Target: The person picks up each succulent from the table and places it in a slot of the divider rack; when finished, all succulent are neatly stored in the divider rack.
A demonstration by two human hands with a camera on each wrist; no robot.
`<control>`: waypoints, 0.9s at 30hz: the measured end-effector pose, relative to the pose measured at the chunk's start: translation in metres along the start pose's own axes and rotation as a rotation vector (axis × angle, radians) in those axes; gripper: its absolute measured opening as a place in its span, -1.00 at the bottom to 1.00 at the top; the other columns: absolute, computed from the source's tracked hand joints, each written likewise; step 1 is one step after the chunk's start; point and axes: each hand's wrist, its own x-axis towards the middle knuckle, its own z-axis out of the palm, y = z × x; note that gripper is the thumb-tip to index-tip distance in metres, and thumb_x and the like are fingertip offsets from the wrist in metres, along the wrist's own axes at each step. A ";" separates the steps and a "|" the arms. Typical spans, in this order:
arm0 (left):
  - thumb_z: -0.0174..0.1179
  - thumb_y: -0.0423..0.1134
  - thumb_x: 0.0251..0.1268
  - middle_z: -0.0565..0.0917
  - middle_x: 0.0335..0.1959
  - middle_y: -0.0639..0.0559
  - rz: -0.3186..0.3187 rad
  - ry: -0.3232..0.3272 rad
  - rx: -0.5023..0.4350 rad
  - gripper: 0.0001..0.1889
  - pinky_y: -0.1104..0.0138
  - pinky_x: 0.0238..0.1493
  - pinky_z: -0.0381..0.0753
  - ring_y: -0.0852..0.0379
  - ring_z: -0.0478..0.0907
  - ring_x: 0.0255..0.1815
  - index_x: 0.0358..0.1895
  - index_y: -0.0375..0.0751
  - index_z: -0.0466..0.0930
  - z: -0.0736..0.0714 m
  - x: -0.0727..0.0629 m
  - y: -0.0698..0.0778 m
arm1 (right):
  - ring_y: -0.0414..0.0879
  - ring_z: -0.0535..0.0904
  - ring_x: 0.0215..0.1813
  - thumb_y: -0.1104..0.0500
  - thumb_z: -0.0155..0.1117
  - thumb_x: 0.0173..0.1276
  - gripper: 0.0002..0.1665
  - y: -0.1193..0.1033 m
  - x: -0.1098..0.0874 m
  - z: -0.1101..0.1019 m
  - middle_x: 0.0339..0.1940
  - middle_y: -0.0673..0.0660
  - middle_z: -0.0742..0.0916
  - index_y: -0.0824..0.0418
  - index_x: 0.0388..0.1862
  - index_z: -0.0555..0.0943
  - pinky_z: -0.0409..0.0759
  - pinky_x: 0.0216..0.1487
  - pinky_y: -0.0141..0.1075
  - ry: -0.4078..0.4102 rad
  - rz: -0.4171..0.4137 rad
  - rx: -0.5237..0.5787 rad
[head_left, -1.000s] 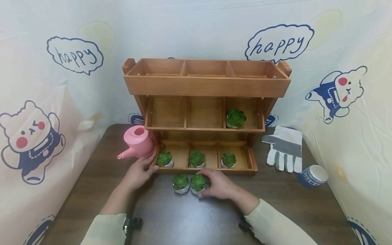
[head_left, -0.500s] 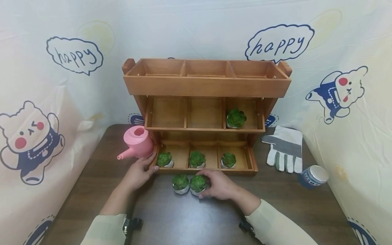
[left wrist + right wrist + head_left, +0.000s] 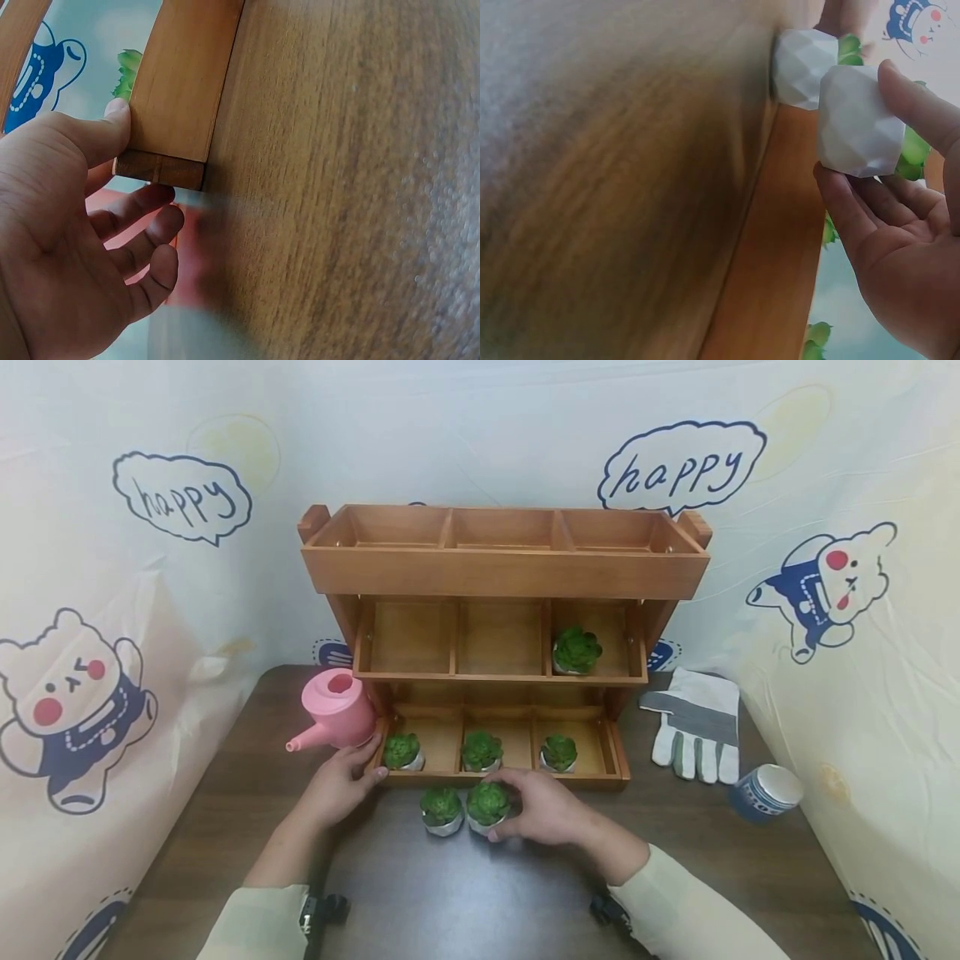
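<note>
My right hand (image 3: 546, 807) pinches a small potted succulent (image 3: 487, 805) between thumb and fingers. In the right wrist view its white faceted pot (image 3: 859, 124) is off the table. A second potted succulent (image 3: 442, 811) stands on the table just left of it. My left hand (image 3: 339, 787) grips the lower left front corner of the three-tier wooden shelf (image 3: 504, 575), thumb on the front board, fingers around the end. Three succulents, left (image 3: 403, 750), middle (image 3: 482, 750) and right (image 3: 558, 752), sit in the bottom tier. Another succulent (image 3: 577, 650) is in the middle tier's right compartment.
A pink watering can (image 3: 341, 708) stands left of the shelf, close to my left hand. Right of the shelf lie white-and-grey work gloves (image 3: 699, 723), with a blue-and-white container (image 3: 767, 793) in front. Patterned cloth surrounds the table (image 3: 450, 902).
The right hand has raised its succulent slightly and moved a little to the right, away from the neighbouring pot. My left hand stays on the shelf corner.
</note>
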 end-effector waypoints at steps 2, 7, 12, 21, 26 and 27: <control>0.27 0.16 0.43 0.14 0.68 -0.08 0.003 0.000 0.000 -0.16 -0.40 0.37 0.25 -0.31 0.11 0.63 0.67 0.19 0.10 0.000 0.000 0.000 | -0.27 0.65 0.08 -0.06 0.75 0.02 -0.17 -0.002 0.000 -0.002 0.05 -0.19 0.75 0.00 0.29 0.61 0.59 0.23 -0.19 0.003 -0.008 -0.004; 0.26 0.17 0.44 0.15 0.67 -0.08 0.005 -0.005 0.002 -0.17 -0.40 0.37 0.26 -0.32 0.11 0.63 0.67 0.20 0.09 0.000 0.001 0.000 | -0.26 0.65 0.08 -0.09 0.74 0.03 -0.16 -0.007 -0.001 -0.008 0.06 -0.17 0.75 -0.01 0.30 0.60 0.60 0.22 -0.18 0.012 0.002 -0.020; 0.25 0.19 0.43 0.15 0.67 -0.08 -0.005 -0.012 0.001 -0.16 -0.40 0.37 0.26 -0.32 0.11 0.63 0.67 0.19 0.09 -0.001 0.000 0.001 | -0.24 0.65 0.09 -0.11 0.72 0.04 -0.16 -0.013 -0.002 -0.016 0.06 -0.15 0.75 0.01 0.31 0.61 0.60 0.23 -0.16 0.025 0.010 -0.016; 0.26 0.22 0.42 0.13 0.68 -0.07 0.009 -0.005 -0.012 -0.15 -0.40 0.35 0.28 -0.32 0.12 0.62 0.67 0.24 0.08 -0.001 0.003 -0.001 | -0.16 0.66 0.08 -0.14 0.72 0.04 -0.14 -0.023 0.000 -0.035 0.07 -0.04 0.76 0.07 0.31 0.61 0.66 0.17 -0.05 0.072 0.002 -0.002; 0.27 0.20 0.41 0.14 0.67 -0.07 0.008 -0.009 -0.012 -0.15 -0.38 0.34 0.33 -0.33 0.14 0.62 0.67 0.24 0.07 0.000 0.002 -0.003 | -0.13 0.68 0.07 -0.09 0.73 0.04 -0.15 -0.026 0.001 -0.042 0.05 -0.02 0.76 0.10 0.30 0.61 0.70 0.13 -0.05 0.093 0.002 0.033; 0.27 0.20 0.41 0.14 0.67 -0.07 0.009 -0.011 -0.011 -0.15 -0.38 0.33 0.33 -0.33 0.14 0.62 0.67 0.24 0.07 0.000 0.002 -0.003 | -0.13 0.68 0.06 -0.08 0.73 0.05 -0.16 -0.027 0.002 -0.044 0.04 -0.03 0.76 0.11 0.29 0.61 0.71 0.12 -0.04 0.096 0.000 0.040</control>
